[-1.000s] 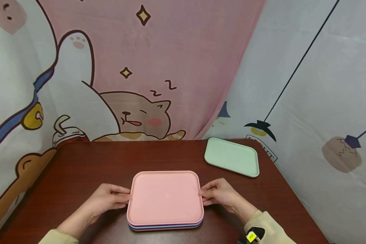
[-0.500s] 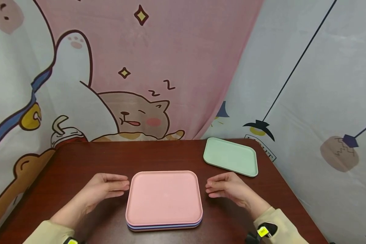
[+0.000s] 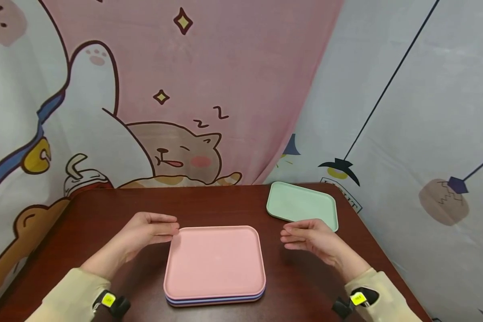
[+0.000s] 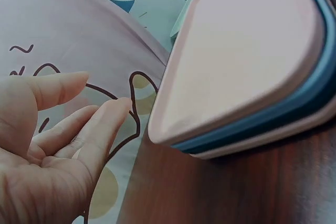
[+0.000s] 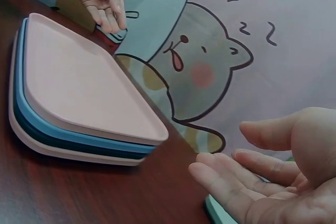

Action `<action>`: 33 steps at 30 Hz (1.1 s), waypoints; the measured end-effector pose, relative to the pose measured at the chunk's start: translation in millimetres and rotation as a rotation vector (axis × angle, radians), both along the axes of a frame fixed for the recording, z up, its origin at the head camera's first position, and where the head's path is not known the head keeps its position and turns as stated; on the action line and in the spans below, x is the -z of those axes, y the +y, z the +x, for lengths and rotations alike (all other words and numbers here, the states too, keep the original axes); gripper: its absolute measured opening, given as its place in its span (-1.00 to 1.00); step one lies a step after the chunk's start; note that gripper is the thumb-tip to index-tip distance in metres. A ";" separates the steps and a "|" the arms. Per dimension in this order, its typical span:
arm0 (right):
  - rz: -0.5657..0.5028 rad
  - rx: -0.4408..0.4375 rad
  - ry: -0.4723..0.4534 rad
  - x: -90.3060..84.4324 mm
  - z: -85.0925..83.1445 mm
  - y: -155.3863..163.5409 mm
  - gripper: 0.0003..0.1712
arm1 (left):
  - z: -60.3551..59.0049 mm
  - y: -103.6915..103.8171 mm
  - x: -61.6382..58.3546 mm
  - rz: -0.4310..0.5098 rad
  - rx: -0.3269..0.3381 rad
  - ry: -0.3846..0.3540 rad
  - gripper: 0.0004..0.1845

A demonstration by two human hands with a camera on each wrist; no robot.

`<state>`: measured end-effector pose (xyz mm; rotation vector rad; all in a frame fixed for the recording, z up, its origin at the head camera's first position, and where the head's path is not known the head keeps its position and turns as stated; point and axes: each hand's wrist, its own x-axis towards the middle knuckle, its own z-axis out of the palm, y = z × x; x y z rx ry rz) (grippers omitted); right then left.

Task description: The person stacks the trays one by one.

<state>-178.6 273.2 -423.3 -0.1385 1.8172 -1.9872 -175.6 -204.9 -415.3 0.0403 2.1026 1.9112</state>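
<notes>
A stack of rectangular trays sits near the front middle of the table, a pink tray on top with blue and another pink edge below it. My left hand hovers at the stack's far left corner, fingers fairly straight, holding nothing; the left wrist view shows a gap between its fingertips and the pink tray. To the right of the stack, my right hand is raised off the table with relaxed fingers and nothing in them. A light green tray lies behind it at the back right, its near edge partly hidden by that hand.
The dark brown wooden table reaches back to a cartoon-printed cloth hanging behind and along both sides. Each wrist wears a black strap with a small camera and a yellow label.
Both hands have let go of the stack's sides and risen away. The left hand moved up toward the far left corner, the right hand up and to the right. The stack stays in place.
</notes>
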 end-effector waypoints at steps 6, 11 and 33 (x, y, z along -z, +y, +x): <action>0.006 0.025 0.001 -4.4 -2.7 12.0 -0.70 | -13.1 8.9 -5.6 -0.021 0.000 0.008 -0.49; -0.001 0.045 -0.001 -7.8 -6.2 23.2 -0.77 | -26.0 17.7 -10.4 -0.021 0.017 0.029 -0.51; 0.061 0.180 0.027 -8.7 -19.0 84.0 -0.65 | -76.3 73.9 -10.8 -0.008 0.040 0.030 -0.56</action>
